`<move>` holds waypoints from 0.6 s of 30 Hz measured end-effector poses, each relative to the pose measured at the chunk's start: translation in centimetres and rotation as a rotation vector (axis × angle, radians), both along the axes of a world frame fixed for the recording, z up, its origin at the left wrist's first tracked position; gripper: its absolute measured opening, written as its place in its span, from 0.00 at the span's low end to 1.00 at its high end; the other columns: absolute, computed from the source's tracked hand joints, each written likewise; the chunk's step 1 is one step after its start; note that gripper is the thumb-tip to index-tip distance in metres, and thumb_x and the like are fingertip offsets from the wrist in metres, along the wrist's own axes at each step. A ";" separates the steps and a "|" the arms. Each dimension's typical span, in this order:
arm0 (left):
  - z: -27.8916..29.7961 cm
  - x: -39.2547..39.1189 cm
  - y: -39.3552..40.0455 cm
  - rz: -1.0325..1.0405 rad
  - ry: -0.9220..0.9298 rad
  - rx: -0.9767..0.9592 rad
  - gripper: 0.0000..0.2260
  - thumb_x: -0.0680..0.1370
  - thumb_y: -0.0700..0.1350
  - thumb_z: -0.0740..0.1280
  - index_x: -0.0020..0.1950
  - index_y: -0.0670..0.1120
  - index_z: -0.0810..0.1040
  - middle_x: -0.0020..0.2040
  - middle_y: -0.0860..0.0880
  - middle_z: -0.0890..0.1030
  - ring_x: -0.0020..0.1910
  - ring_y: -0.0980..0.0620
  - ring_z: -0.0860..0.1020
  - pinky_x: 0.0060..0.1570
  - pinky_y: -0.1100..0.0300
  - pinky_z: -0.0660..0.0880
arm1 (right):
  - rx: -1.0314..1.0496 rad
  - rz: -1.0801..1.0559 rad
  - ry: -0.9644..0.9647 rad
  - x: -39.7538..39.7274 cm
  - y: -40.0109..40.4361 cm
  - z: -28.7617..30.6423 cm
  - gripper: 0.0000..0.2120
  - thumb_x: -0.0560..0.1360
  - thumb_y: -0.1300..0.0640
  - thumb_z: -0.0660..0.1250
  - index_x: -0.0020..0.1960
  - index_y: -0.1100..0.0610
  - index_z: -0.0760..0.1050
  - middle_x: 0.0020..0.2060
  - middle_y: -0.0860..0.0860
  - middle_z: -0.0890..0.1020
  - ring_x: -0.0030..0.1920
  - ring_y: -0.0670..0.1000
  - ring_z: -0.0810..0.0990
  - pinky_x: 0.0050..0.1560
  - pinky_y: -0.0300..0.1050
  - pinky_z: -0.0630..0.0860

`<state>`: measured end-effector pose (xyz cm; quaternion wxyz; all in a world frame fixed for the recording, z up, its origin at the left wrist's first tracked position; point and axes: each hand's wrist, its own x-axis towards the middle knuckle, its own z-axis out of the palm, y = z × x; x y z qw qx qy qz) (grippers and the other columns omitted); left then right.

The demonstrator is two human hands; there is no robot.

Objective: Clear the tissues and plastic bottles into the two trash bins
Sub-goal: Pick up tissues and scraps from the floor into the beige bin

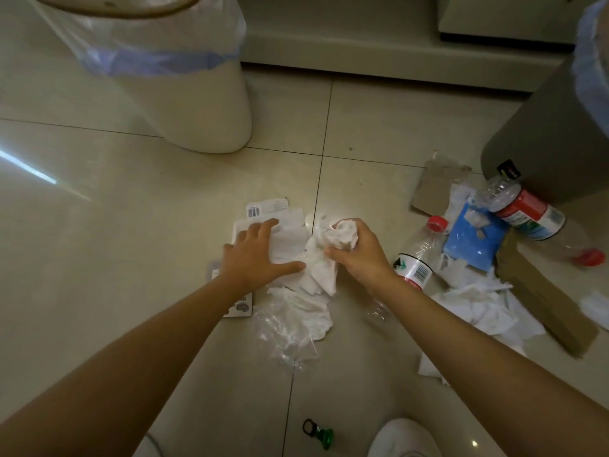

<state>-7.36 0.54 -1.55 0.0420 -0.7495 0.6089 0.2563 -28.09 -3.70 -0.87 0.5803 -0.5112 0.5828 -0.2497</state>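
My right hand (pixel 357 250) grips a crumpled white tissue wad (pixel 339 234) just above the tiled floor. My left hand (pixel 258 253) lies flat with spread fingers on a flat white tissue (pixel 288 242). More tissues (pixel 316 278) trail below both hands onto clear plastic film (pixel 290 328). A clear bottle with a red cap (pixel 420 255) lies right of my right wrist. Another bottle with a red label (pixel 527 214) lies against the grey bin (pixel 553 146). The white bin with a blue-tinted liner (pixel 184 77) stands at the upper left. Further tissues (pixel 478 308) lie at the right.
Cardboard pieces (pixel 438 186) and a blue packet (pixel 474 239) lie among the litter at the right. White packaging cards (pixel 267 207) lie under my left hand. A green bottle cap with a black ring (pixel 321 435) lies near my white shoe (pixel 405 440). A low step runs along the back.
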 end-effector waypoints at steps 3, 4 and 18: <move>-0.5 -0.8 -1.0 -0.004 -0.088 0.009 0.39 0.68 0.64 0.71 0.72 0.54 0.57 0.69 0.49 0.68 0.65 0.45 0.70 0.60 0.44 0.68 | -0.156 0.237 0.268 0.0 0.3 -0.9 0.23 0.69 0.59 0.74 0.61 0.51 0.69 0.58 0.52 0.71 0.57 0.51 0.73 0.55 0.43 0.72; -0.6 -0.8 -1.2 0.001 -0.085 0.012 0.33 0.70 0.60 0.71 0.70 0.54 0.60 0.66 0.49 0.72 0.63 0.46 0.72 0.58 0.46 0.68 | -0.179 0.294 0.320 0.0 0.5 -1.2 0.25 0.69 0.57 0.74 0.63 0.50 0.68 0.60 0.52 0.69 0.59 0.51 0.72 0.57 0.44 0.71; 1.5 1.0 -1.0 0.304 0.505 -0.108 0.08 0.77 0.43 0.65 0.56 0.45 0.73 0.47 0.46 0.80 0.43 0.49 0.76 0.36 0.65 0.70 | -0.256 0.227 0.286 1.9 0.3 -0.5 0.08 0.71 0.56 0.69 0.46 0.50 0.71 0.42 0.47 0.78 0.41 0.49 0.77 0.43 0.49 0.75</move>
